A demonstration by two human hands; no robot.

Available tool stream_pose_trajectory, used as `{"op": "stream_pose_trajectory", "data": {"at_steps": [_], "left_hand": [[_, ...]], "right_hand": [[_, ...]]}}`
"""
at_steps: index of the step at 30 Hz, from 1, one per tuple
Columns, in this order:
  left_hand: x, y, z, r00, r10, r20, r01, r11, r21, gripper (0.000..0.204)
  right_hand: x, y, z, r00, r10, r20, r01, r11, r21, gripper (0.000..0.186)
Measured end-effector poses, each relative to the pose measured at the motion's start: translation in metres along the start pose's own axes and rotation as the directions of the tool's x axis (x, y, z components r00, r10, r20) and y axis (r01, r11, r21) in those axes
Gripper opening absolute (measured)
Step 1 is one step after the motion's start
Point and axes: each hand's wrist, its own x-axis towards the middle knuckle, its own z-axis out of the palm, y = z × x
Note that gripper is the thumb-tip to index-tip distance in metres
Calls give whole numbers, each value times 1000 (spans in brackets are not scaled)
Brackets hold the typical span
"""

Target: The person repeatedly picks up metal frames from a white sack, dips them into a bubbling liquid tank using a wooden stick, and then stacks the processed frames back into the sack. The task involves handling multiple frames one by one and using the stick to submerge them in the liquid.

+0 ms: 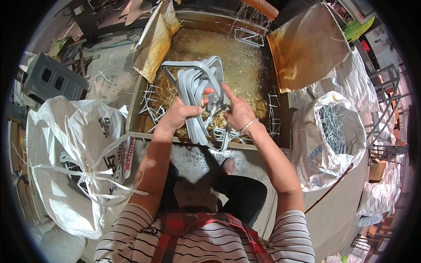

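My left hand (182, 111) is wrapped round a stack of grey plastic frames (193, 94) with rounded corners, held above the near side of a shallow water tank (285, 139). The thumb presses across the stack and fingertips show through the loops. Against the stack's right side is my right hand (240, 113), its index finger stretched up along a frame and its other fingers curled. A small dark piece (222, 107) sits at those curled fingers; its kind is unclear. One frame corner hangs below, over the tank's near rim.
Another frame (249, 37) lies at the tank's far end, below water falling from an orange-brown chute (263, 8). Thin grey offcuts lie along the tank's edges. A white sack (74, 153) stands left; an open sack (313, 144) of grey offcuts stands right. Stained sheets (307, 52) flank the tank.
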Motion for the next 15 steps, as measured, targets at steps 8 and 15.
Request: {"op": "stream_pose_trajectory", "data": {"at_steps": [8, 15], "left_hand": [[1, -7, 5, 974, 14, -226, -41, 992, -119, 40], [1, 4, -23, 866, -16, -499, -130, 958, -256, 21]], "right_hand": [[-13, -20, 12, 991, -115, 65, 115, 993, 7, 69], [-24, 31, 44, 937, -99, -336, 139, 986, 97, 58]]}}
